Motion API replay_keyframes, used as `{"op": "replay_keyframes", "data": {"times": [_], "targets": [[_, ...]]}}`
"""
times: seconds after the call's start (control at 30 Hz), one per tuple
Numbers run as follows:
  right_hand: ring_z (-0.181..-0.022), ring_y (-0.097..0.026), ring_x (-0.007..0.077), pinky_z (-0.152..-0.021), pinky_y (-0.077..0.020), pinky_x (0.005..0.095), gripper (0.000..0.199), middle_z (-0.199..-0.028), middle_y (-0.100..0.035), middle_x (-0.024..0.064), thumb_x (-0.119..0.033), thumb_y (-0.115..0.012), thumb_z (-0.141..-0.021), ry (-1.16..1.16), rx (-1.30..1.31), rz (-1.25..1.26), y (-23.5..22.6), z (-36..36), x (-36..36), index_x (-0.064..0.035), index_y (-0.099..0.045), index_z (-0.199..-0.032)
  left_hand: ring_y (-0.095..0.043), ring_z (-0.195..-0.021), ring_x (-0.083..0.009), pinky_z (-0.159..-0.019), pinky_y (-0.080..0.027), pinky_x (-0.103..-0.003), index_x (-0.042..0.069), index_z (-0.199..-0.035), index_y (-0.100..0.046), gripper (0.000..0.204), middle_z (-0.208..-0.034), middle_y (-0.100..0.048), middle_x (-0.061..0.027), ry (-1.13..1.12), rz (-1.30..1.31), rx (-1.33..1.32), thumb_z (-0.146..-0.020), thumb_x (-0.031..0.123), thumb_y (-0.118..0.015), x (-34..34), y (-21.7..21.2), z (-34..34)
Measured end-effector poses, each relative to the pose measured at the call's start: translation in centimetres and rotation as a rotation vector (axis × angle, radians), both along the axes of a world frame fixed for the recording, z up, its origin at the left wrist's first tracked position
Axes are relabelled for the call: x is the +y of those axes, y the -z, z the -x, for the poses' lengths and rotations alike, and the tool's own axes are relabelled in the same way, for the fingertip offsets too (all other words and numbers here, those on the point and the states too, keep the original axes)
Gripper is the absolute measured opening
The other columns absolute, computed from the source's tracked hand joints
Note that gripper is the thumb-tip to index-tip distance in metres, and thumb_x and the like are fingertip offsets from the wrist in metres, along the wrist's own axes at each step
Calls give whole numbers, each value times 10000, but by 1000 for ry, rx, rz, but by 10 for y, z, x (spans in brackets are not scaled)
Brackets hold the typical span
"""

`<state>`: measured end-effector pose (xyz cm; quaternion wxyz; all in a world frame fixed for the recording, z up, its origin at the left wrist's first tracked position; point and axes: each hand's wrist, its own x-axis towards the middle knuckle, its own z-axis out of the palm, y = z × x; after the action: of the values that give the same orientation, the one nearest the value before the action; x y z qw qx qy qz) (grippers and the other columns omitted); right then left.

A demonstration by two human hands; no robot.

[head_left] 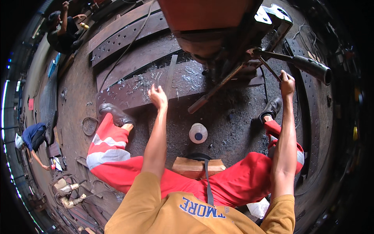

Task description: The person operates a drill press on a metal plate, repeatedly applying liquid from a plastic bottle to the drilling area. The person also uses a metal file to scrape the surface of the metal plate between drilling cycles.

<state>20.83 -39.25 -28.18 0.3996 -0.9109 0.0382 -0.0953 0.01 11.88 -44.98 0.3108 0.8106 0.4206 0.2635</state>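
My right hand (287,82) grips the machine's feed handle (272,66), upper right; I'd pull steadily. My left hand (158,96) hovers open over the swarf-strewn steel plate (144,87), centre; keep it clear.

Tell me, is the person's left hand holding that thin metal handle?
No, the left hand hangs open over the metal plate; the right hand grips the thin handle.
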Motion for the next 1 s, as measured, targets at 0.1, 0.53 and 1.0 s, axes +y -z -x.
{"op": "replay_keyframes", "data": {"times": [0.1,0.53,1.0], "targets": [[-580,-500,138,-577,-391,338,455,-575,-522,52,-386,-587,-945,-16,18,-73,-3,1,13,9,-670,-733,-644,-937,-370,-839,-509,-460,-29,-1262,-645,393,-994,-627,-213,-15,-65,187,-918,156,-681,38,27,41],[-797,-705,281,-719,-494,427,511,-789,-740,129,-557,-521,-870,180,201,201,-16,-17,-34,-120,-784,-895,-672,-942,-342,-854,-524,-442,47,-1252,-674,353,-990,-678,-177,91,-13,-239,-900,69,-657,55,-64,41],[-561,-642,250,-548,-547,373,296,-761,-676,106,-147,-621,-942,-636,-971,15,-253,156,314,-157,-654,-1236,-568,-718,-68,-653,-470,-235,120,-1101,-752,165,-810,-639,36,30,-23,-815,-964,142,-662,99,-284,54]]}}
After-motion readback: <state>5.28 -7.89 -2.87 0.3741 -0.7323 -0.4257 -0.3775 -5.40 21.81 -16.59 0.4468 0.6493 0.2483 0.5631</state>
